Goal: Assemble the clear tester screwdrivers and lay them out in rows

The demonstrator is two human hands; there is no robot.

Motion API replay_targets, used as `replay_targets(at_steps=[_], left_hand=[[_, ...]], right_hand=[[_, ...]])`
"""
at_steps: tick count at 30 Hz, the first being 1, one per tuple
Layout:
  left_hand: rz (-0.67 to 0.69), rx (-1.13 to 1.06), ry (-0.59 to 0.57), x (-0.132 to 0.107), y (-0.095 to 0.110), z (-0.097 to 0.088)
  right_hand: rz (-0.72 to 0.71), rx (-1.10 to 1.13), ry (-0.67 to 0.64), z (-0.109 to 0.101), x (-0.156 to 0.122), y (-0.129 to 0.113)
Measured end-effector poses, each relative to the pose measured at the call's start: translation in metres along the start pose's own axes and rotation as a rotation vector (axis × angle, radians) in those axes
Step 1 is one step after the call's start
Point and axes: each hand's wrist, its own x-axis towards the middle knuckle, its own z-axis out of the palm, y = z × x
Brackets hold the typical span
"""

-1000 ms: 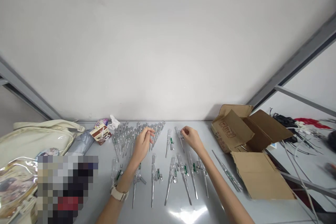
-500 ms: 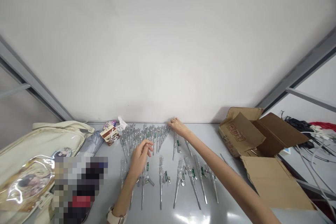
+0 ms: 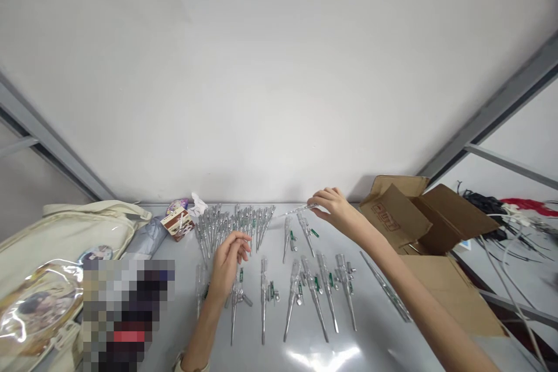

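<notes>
Several clear test-pen screwdrivers with green parts lie on a grey table (image 3: 383, 337). A dense pile (image 3: 231, 222) is at the back by the wall; a spaced row (image 3: 305, 285) lies nearer to me. My right hand (image 3: 333, 206) is raised at the back right of the pile and pinches one clear screwdriver (image 3: 297, 210) that points left. My left hand (image 3: 226, 261) hovers over the left end of the row, fingers loosely curled, nothing visible in it.
An open cardboard box (image 3: 418, 215) stands at the right, one flap lying on the table. A cream bag (image 3: 56, 256) and a small printed packet (image 3: 176, 222) sit at the left. Cables (image 3: 510, 226) lie on a neighbouring surface far right. A white wall rises behind.
My right hand took a screwdriver from the pile's right end and moved right with it, lifted. My left hand drew back slightly toward me. The camera shifted a little.
</notes>
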Motion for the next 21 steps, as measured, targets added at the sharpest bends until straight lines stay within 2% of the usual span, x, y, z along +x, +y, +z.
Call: replay_targets(at_steps=[2,4,6,9,12,14,16,19,21], left_hand=[[-0.031,-0.110,-0.043,-0.009,-0.001,0.008],[-0.068,-0.183,-0.085,-0.022,-0.003,0.024],[-0.120,-0.241,-0.110,-0.037,-0.007,0.046],[-0.228,-0.320,-0.120,-0.060,-0.008,0.073],[-0.306,-0.357,-0.134,-0.071,-0.003,0.084],[-0.309,-0.351,-0.146,-0.071,0.002,0.085],[-0.296,-0.349,-0.139,-0.067,0.005,0.085],[-0.284,-0.422,-0.099,-0.059,0.008,0.081],[-0.274,-0.483,-0.081,-0.055,0.007,0.075]], right_hand=[[0.172,0.246,0.090,-0.006,-0.022,-0.021],[0.300,0.482,0.101,-0.001,-0.043,-0.052],[0.326,0.615,0.077,0.014,-0.060,-0.087],[0.309,0.653,0.101,0.036,-0.078,-0.134],[0.330,0.668,0.143,0.045,-0.089,-0.158],[0.341,0.682,0.129,0.044,-0.095,-0.160],[0.374,0.661,0.137,0.043,-0.106,-0.147],[0.531,0.459,0.277,0.048,-0.138,-0.102],[0.699,0.165,0.326,0.057,-0.170,-0.063]])
